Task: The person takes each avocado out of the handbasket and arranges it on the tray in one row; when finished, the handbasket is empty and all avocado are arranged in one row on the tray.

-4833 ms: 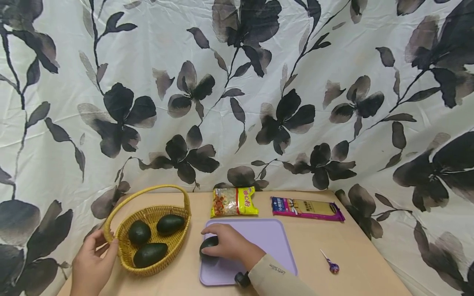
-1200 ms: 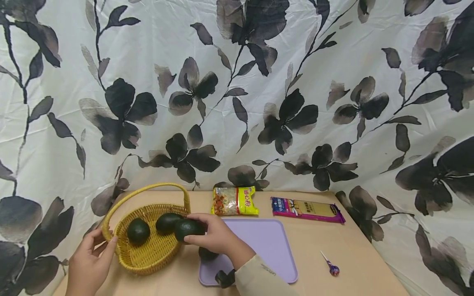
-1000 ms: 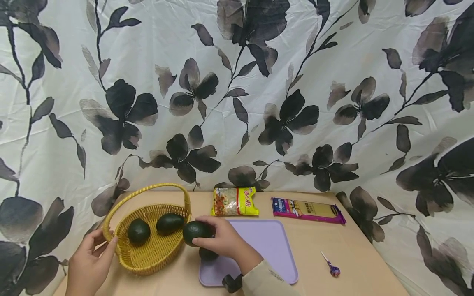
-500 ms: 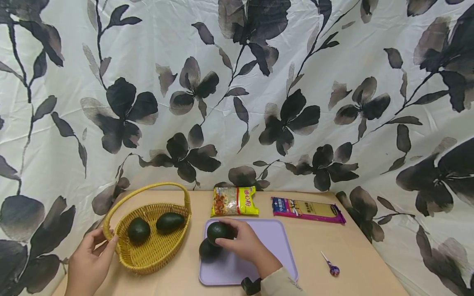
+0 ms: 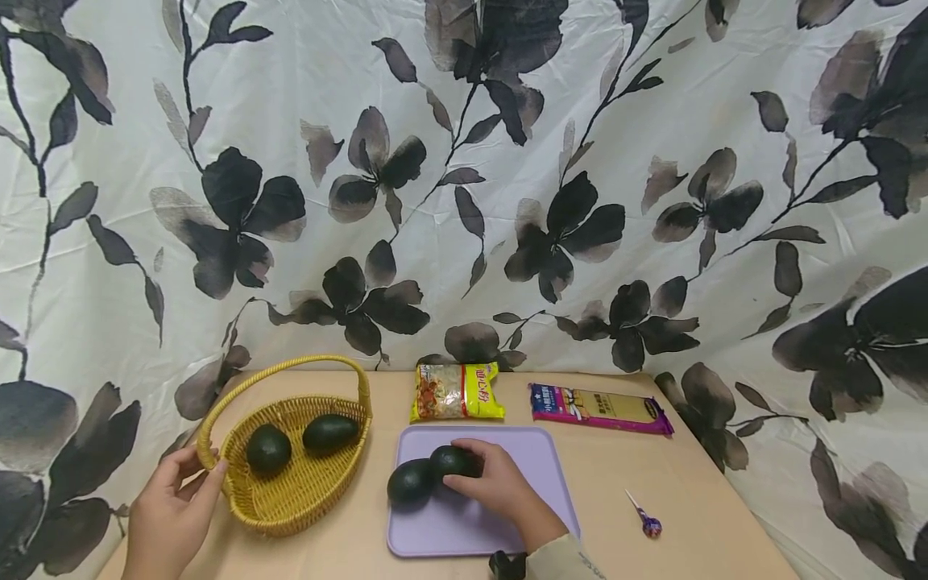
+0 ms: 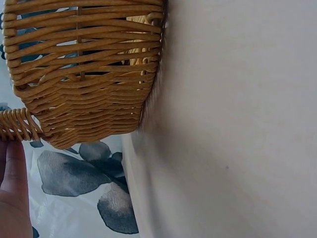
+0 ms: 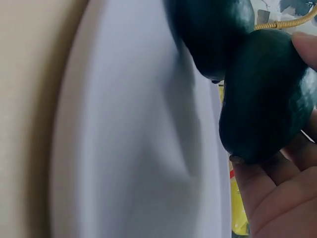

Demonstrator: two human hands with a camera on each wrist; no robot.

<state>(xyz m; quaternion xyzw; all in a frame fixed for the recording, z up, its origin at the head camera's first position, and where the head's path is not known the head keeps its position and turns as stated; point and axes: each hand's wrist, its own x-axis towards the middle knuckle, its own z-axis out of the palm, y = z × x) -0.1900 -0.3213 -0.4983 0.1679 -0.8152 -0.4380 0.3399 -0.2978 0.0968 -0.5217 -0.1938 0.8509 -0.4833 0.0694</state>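
My right hand (image 5: pixel 496 487) holds a dark green avocado (image 5: pixel 453 461) over the lilac tray (image 5: pixel 500 532), thumb on the near side and fingers around the far side. In the right wrist view this avocado (image 7: pixel 267 99) overlaps a second avocado (image 7: pixel 213 29); whether it touches the tray, I cannot tell. The second avocado (image 5: pixel 410 482) lies at the tray's left side. My left hand (image 5: pixel 174 507) grips the lower left end of the yellow wicker basket's handle (image 5: pixel 279 364). Inside the basket (image 5: pixel 290 511) lie two avocados, a rounder-looking one (image 5: pixel 268 449) and one further right (image 5: pixel 330 433).
Behind the tray lies a yellow food packet (image 5: pixel 458 392). A purple and gold long packet (image 5: pixel 602 409) is at the back right. A wrapped lollipop (image 5: pixel 648 519) lies right of the tray. A floral cloth (image 5: pixel 464 201) hangs behind the table.
Earlier my right hand had one avocado at the tray's left side, which now lies there released. A second avocado has been carried from the basket rightward over the tray. My left hand stays put.
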